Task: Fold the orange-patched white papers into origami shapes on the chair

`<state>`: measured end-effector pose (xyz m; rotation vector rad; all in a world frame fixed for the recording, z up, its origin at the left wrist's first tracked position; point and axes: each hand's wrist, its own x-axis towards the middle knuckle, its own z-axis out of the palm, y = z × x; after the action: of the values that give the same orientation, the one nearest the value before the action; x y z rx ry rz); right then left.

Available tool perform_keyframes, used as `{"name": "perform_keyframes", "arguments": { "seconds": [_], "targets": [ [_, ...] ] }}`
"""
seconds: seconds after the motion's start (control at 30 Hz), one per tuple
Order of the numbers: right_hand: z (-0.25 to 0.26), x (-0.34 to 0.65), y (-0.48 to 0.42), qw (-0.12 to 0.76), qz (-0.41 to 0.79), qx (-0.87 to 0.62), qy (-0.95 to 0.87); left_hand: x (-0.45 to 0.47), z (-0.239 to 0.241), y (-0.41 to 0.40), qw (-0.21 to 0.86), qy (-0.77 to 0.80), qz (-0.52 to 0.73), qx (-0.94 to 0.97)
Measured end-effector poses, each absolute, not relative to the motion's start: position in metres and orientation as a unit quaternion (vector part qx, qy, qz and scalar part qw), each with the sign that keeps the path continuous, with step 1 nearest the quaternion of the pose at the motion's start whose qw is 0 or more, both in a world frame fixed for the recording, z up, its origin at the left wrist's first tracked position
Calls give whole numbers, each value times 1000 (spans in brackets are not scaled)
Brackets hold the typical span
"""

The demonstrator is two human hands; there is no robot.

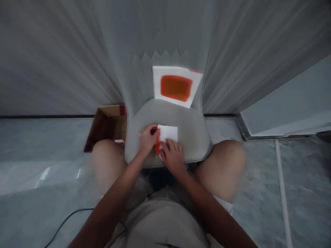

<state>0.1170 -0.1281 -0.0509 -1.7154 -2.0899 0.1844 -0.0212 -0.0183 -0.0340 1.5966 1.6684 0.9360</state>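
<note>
The white paper (168, 131) with its orange strip lies on the front of the chair (196, 137); my left hand (148, 139) pinches its orange edge, thumb closed against fingers, while my right hand (172, 151) rests on it, fingers loosely bent, gripping nothing. Against the chair's backrest leans a sheet (158, 82) with an orange-brown rectangle. Left of the chair, a cardboard box (110, 111) bears red print I cannot read; its dark inside hides its contents.

Both forearms (120, 194) angled inward; left hand (147, 139) curled in a pinch; right hand (173, 155) palm-down, fingers forward
</note>
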Motion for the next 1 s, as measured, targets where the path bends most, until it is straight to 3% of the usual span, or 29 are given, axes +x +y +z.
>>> {"name": "perform_keyframes", "arguments": {
  "seconds": [0.13,0.5,1.0],
  "targets": [
    [-55,117,-127,225,55,-616,-753,-22,-37,-21,328,636,367,595],
    [-46,135,-113,236,104,-588,-767,-17,-35,-24,206,671,296,647],
    [-43,158,-64,234,170,-502,-815,-25,-33,-23,230,653,283,664]
  ]
}}
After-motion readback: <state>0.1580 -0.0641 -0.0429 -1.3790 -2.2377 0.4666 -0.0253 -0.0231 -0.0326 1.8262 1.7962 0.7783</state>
